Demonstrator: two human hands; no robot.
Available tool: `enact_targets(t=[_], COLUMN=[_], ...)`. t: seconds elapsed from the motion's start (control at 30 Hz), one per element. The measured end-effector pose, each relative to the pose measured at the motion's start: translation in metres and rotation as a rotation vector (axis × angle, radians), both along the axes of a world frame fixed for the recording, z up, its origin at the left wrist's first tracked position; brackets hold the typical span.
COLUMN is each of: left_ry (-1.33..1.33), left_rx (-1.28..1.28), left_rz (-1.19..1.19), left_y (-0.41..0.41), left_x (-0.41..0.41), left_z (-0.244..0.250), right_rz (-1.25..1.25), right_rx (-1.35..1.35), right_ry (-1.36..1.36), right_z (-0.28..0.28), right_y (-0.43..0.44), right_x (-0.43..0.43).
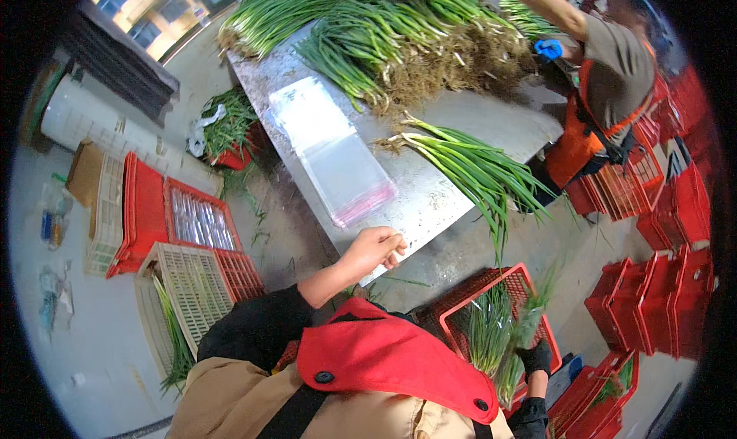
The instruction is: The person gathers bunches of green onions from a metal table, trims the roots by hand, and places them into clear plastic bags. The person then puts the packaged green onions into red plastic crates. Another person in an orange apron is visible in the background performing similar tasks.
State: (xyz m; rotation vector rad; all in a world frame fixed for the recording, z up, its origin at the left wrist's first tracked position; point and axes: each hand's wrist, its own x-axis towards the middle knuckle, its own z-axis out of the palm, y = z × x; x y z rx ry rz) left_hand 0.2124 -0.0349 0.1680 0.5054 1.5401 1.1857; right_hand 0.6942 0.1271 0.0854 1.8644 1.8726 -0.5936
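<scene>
My left hand [377, 248], bare, hovers over the near corner of the metal table [440, 200] with its fingers curled together and nothing visible in them. Just beyond it lies a stack of clear plastic bags [345, 168] with pink edges. To the right my right hand [535, 358], in a black glove, grips a bagged bunch of green onions [521, 341] in a red plastic crate [512, 275]. Another bagged bunch [486, 329] rests in that crate. A loose bunch of green onions [466, 156] lies on the table, its leaves hanging over the edge.
Heaped green onions [397, 36] with roots cover the table's far side. A co-worker in an orange apron [570, 145] stands at the right. Stacked red crates [650, 301] fill the right side; a beige crate [193, 283] and a crate of packets [201, 217] stand left.
</scene>
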Motion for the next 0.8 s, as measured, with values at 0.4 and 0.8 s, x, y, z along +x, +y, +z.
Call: enact_targets(t=[0.4, 0.8], left_ry=[0.055, 0.048], left_rx=[-0.028, -0.051], left_rz=[0.152, 0.183], left_y=[-0.042, -0.052], left_x=[-0.058, -0.147], left_z=[-0.053, -0.090], right_rz=[1.049, 0.995], right_rx=[0.572, 0.399], right_ry=[0.573, 0.279], right_z=[0.003, -0.033], right_y=[0.133, 0.164], right_x=[-0.432, -0.629])
